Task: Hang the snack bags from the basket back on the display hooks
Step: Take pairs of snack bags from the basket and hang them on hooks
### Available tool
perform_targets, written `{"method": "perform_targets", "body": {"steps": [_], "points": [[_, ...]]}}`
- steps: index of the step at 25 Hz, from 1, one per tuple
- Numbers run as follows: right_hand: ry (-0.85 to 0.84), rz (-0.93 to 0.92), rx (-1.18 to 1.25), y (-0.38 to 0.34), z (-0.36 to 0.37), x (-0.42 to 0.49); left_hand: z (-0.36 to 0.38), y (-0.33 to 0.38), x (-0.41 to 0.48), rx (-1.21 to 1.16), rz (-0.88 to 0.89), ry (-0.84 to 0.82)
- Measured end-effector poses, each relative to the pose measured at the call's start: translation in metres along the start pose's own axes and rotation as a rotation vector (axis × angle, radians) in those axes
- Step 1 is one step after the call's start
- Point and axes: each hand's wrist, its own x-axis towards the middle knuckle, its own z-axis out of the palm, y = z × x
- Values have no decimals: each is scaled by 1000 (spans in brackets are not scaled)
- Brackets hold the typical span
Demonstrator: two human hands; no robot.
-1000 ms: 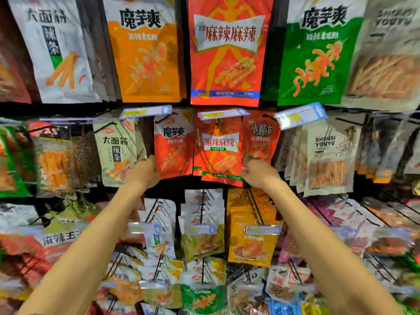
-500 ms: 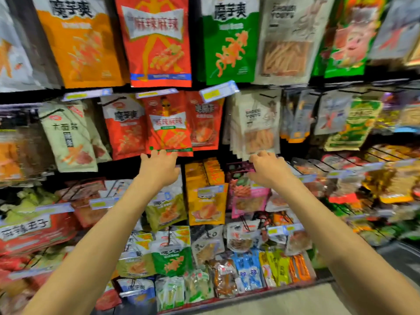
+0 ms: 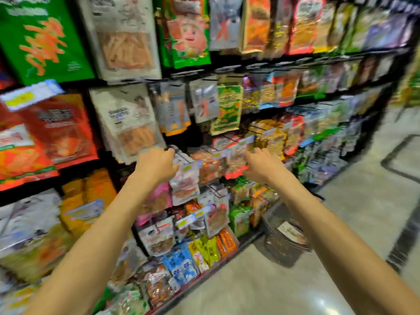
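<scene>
Blurred, bright foil everywhere, both hands raised at the display rack.

Left hand (image 3: pixel 156 163) curled loosely just under the pale squid-strip bags (image 3: pixel 134 130), nothing visibly gripped; right hand (image 3: pixel 261 165) fingers bent at the red-edged packets (image 3: pixel 236 162), actual pinch impossible to tell through the blur. Between the hands, small clear snack bags (image 3: pixel 185 183) hanging on hooks. Below and beyond the right forearm, dark basket (image 3: pixel 283 241) sitting on the floor (image 3: pixel 272 289).

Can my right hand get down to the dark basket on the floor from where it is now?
Probably yes. The right hand is up at the hooks, and the basket sits on the floor below that arm with nothing between them.
</scene>
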Motion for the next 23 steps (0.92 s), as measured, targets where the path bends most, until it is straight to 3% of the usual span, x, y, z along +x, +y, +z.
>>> {"method": "perform_targets", "body": {"steps": [9,23], "points": [[-72,132,-41,239,35,0,10,246,101,-67,123,-12],[-189,199,-8,458,106,83,62,448,248,-87,198,-115]]}}
